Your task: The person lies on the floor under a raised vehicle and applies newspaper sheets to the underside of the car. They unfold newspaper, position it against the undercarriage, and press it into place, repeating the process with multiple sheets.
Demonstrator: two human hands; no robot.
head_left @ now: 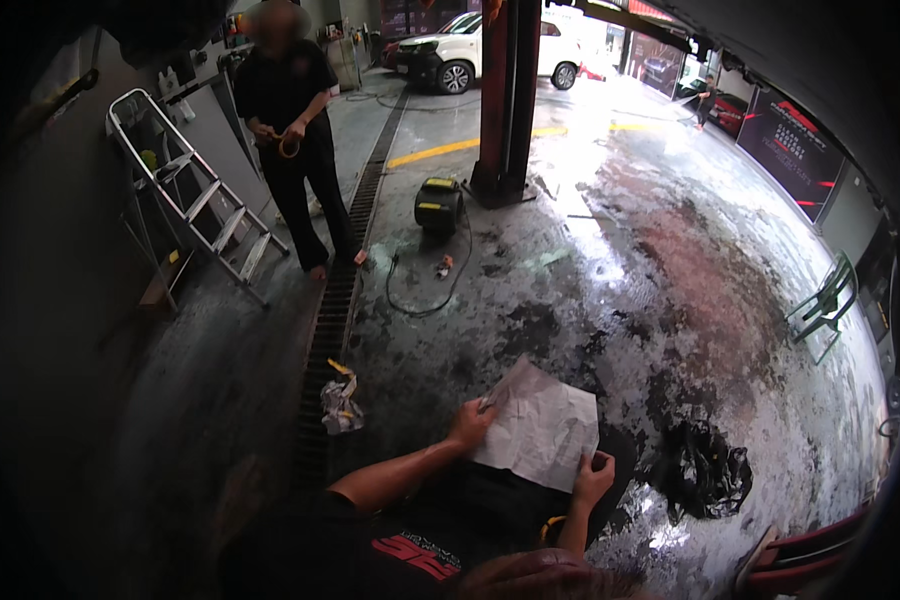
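A creased whitish sheet of paper (538, 425) is spread in front of me, held tilted between both hands. My left hand (472, 426) is closed on its left edge, the thumb toward the top. At the lower right corner, my right hand (593, 479) pinches the sheet. Part of a yellow ring or band (551, 527) shows beside my right forearm; what it is I cannot make out. Left of my left hand, a crumpled silvery wrapper with yellow strips (342, 400) lies at the floor drain.
A person in black (288, 130) stands ahead left, holding a yellow ring-shaped roll. Nearby are a stepladder (195, 195), a black floor blower (438, 207) with its cable, and a lift post (507, 100). Black plastic sheeting (705, 470) and a green chair (827, 305) are at right.
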